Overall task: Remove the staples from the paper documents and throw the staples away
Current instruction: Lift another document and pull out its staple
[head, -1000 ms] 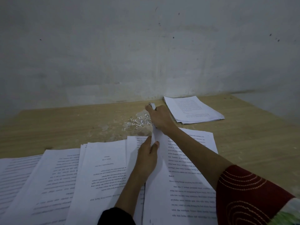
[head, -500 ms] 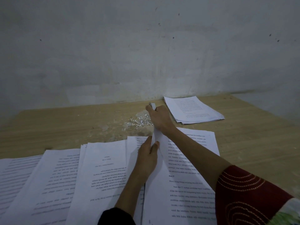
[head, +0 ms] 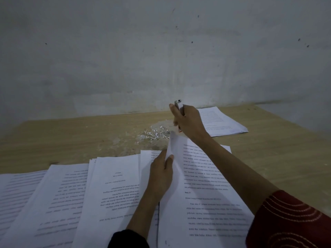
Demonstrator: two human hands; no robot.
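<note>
Just the one head view here. The right hand (head: 189, 122) is curled around a small white and silver tool (head: 178, 104), whose tip pokes up past the fingers. It's up off the desk (head: 71, 136), right beside the little heap of loose staples (head: 154, 134). The left hand (head: 161, 173) pinches the top left corner of the printed document (head: 206, 185) between thumb and fingers, so that corner is lifted and curled while the rest lies flat on the desk. More printed sheets (head: 68, 194) are fanned out to the left, overlapping each other, and a neat stack of papers (head: 222, 122) sits further back near the wall (head: 161, 51). Compared with half a second ago, the right hand has come up a bit and over to the right. The left hand hasn't really budged, same pinch on the corner.
</note>
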